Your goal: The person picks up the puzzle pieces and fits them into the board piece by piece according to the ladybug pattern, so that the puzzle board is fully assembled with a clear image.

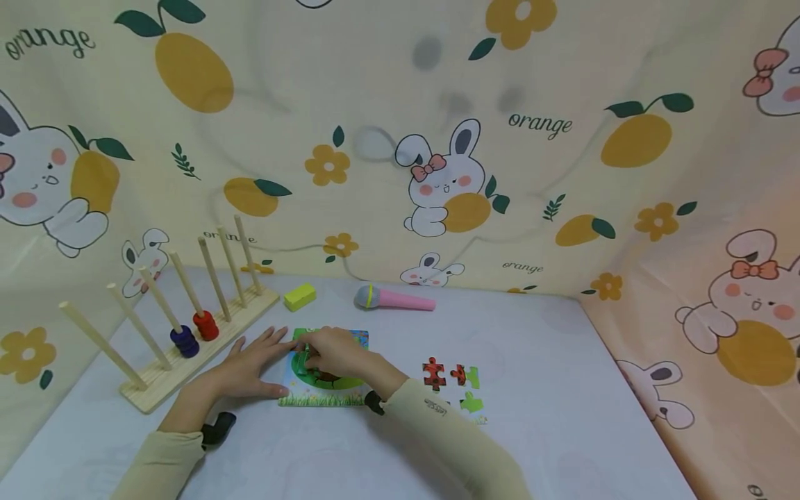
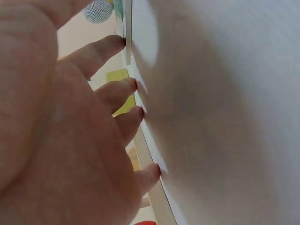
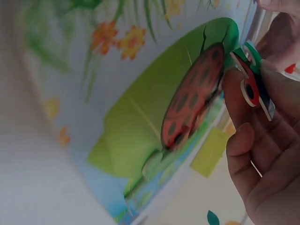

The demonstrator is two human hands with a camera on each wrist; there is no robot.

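Note:
A ladybug jigsaw board (image 1: 321,401) with a green leaf picture lies flat on the white table. My right hand (image 1: 337,353) is over its upper left part, pinching a jigsaw piece (image 3: 251,89) between thumb and forefinger. Red with a black spot and some green show on that piece in the right wrist view. At the board's left edge my left hand (image 1: 253,364) rests with fingers spread, the thumb and forefinger right at the edge. Other fingertips (image 2: 152,171) of it touch the table. Right of the board lie loose pieces, among them a red one (image 1: 434,373) and a green one (image 1: 471,402).
Left of the board stands a wooden peg rack (image 1: 134,396) with upright pegs, carrying dark blue rings (image 1: 185,342) and red rings (image 1: 205,326). Behind the board are a yellow block (image 1: 300,297) and a pink toy microphone (image 1: 406,301). My right sleeve partly covers the loose pieces.

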